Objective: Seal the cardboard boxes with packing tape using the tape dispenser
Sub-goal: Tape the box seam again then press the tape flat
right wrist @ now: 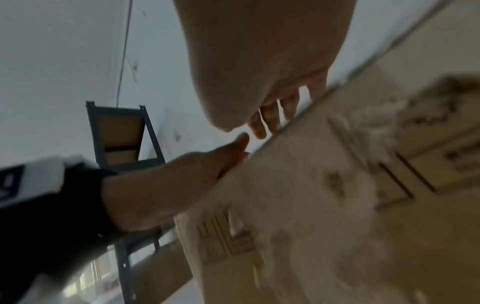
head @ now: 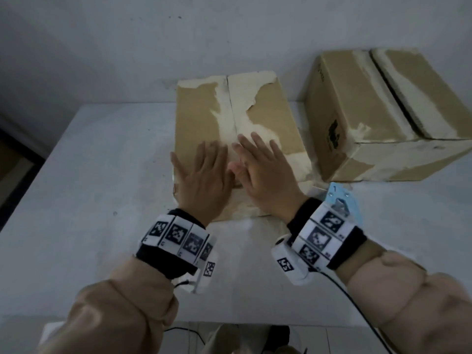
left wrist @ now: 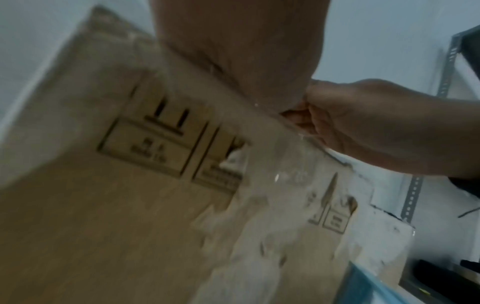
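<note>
A worn cardboard box (head: 199, 111) with its top flaps closed stands mid-table. My left hand (head: 204, 169) and right hand (head: 263, 169) lie flat side by side on its top, near the front edge, one on each side of the centre seam, fingers straight. In the left wrist view a strip of clear tape (left wrist: 293, 164) runs down the box's front face (left wrist: 103, 205) below the right hand (left wrist: 376, 127). The blue tape dispenser (head: 342, 200) lies on the table behind my right wrist, and neither hand holds it.
A second, larger cardboard box (head: 370, 111) stands at the right, its top seam gaping. The white table (head: 102, 175) meets a wall at the back. A dark metal shelf (right wrist: 122, 133) stands off to the left. A cable (head: 357, 302) trails from my right wrist.
</note>
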`<state>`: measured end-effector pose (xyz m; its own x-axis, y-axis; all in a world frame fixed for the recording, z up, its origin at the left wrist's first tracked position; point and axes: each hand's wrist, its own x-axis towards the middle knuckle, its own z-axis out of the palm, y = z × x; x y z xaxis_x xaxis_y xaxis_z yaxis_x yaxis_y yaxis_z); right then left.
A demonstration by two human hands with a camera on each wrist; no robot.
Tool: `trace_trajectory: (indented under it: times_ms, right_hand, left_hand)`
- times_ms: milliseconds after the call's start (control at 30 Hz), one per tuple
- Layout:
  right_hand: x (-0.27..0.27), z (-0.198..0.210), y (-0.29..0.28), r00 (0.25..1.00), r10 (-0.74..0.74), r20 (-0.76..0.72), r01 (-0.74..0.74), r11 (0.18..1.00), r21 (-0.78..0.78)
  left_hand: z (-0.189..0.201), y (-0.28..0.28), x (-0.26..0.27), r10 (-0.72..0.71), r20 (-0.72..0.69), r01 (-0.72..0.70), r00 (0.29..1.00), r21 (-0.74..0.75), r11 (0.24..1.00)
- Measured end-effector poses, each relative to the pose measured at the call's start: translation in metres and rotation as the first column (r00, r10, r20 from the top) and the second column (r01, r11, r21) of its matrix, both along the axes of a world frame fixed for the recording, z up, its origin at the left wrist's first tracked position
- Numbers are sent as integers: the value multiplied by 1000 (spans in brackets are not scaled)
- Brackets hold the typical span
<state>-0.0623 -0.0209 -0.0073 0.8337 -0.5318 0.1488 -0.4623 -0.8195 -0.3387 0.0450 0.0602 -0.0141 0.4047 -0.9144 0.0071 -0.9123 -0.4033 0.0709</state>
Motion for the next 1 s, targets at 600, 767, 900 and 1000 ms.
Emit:
trace_trajectory:
  times_ms: [600,767,900,1000]
  right_hand:
    - [-82,-31,-29,990,13,-141,-61,937,-345]
    - [-71,-13,-17,1000,-31,-5,30,988,-149]
    - [-47,-14,-25,995,69,-65,-82,970,-229]
    - [-62,-29,-41,990,137,-9,-133,941,-311]
  left_hand:
    - [-31,41,35,-287,327,348,900,-147,926]
    - [-2,25,17,-220,169,257,961,-239,937]
    - [-10,2,8,-276,189,300,942,-109,948]
    - [-22,8,22,-334,237,360,912,-76,930]
